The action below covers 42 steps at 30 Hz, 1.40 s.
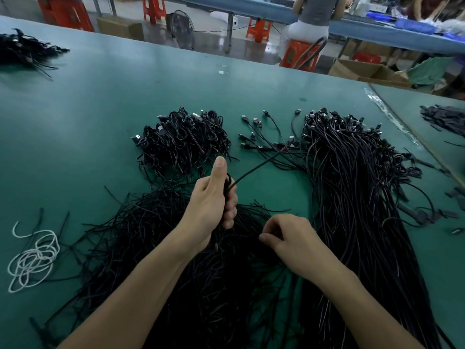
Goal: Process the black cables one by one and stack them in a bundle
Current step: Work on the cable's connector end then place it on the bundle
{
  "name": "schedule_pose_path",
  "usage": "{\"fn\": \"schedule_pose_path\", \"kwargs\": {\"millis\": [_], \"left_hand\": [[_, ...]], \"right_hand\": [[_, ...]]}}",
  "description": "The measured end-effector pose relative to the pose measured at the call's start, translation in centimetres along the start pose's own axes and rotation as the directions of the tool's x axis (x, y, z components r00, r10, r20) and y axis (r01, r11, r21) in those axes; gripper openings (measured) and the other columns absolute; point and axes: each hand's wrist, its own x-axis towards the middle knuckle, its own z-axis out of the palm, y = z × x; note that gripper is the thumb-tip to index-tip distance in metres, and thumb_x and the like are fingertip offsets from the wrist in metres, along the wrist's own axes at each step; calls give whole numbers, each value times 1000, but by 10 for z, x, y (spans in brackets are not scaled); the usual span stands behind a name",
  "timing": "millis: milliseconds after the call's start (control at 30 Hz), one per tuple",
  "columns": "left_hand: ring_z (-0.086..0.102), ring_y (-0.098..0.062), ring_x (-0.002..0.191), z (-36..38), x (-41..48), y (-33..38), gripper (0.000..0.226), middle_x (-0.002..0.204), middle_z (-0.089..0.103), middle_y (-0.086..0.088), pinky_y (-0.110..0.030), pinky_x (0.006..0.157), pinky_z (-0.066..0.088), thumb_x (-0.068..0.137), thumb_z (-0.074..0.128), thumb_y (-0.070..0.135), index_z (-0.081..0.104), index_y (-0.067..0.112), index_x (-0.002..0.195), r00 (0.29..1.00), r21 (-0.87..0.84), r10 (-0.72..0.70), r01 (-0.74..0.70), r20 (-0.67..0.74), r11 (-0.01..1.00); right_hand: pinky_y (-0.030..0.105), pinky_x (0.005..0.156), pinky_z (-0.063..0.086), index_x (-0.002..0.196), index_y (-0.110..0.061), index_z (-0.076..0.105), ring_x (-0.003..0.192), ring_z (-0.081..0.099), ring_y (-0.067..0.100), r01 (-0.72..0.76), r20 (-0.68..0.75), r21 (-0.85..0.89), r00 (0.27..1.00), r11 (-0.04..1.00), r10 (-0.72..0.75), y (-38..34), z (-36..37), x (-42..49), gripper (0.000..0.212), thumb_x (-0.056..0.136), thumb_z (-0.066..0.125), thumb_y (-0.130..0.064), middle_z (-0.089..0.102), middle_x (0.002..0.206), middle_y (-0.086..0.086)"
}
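Left hand [211, 200], thumb up, fist wrapped round a coiled thin black cable [254, 170] whose free end runs up-right over the green table mat [88, 117] toward loose USB-plugged black cables [276, 147]; right hand [289, 238] curled thumb-to-forefinger above the black offcut heap [201, 273], pinch contents unclear.

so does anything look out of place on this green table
A tangled white cord lies alone at the left of the green table, the only white one among black cables.
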Motion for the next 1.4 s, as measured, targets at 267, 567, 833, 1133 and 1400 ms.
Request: {"fn": "schedule_pose_path", "kwargs": {"millis": [267, 567, 833, 1133, 1400], "left_hand": [[25, -9, 33, 4, -4, 0, 67, 43, 33, 5, -18, 32, 21, 98, 35, 64, 49, 25, 46, 998, 46, -58, 56, 38, 997], [19, -7, 38, 4, 1, 6, 72, 47, 28, 9, -20, 33, 19, 102, 17, 63, 45, 24, 48, 990, 2, -141, 141, 23, 990], [17, -10, 35, 7, -5, 8, 41, 44, 29, 5, -18, 37, 15, 96, 39, 33, 66, 22, 66, 983, 54, -115, 108, 146, 993], [19, -11, 35, 6, -3, 8, 44, 42, 30, 5, -15, 37, 22, 104, 39, 43, 79, 28, 94, 985, -42, -47, 55, 167, 998], [16, -13, 37, 10, -4, 2, 61, 48, 24, -1, -18, 40, 21, 104, 40, 50, 35, 10, 59, 998, 45, -52, 50, 30, 998]], "right_hand": [[33, 72, 54, 90, -27, 66, 79, 60, 10, -33, -14, -73, 999, 997, 32, -15, -1, 2, 10, 96, 60, -34, 60, 88, -13], [33, 70, 56, 81, -30, 60, 72, 60, 6, -37, -25, -62, 999, 997, 36, -22, -40, -21, 13, 93, 56, -33, 62, 83, -13], [9, 62, 43, 79, -27, 61, 69, 56, -3, 176, -440, 305, 897, 936, -25, -47, -58, -21, 15, 93, 64, -22, 61, 74, -12], [36, 87, 51, 98, -13, 63, 103, 59, 21, 483, -209, -306, 806, 820, -553, -60, -50, -19, 15, 97, 49, -16, 56, 100, -2], [32, 69, 42, 94, -14, 66, 81, 53, 19, 494, -180, -576, 700, 651, -691, -57, -45, -21, 12, 88, 68, -3, 58, 92, 1]]}}
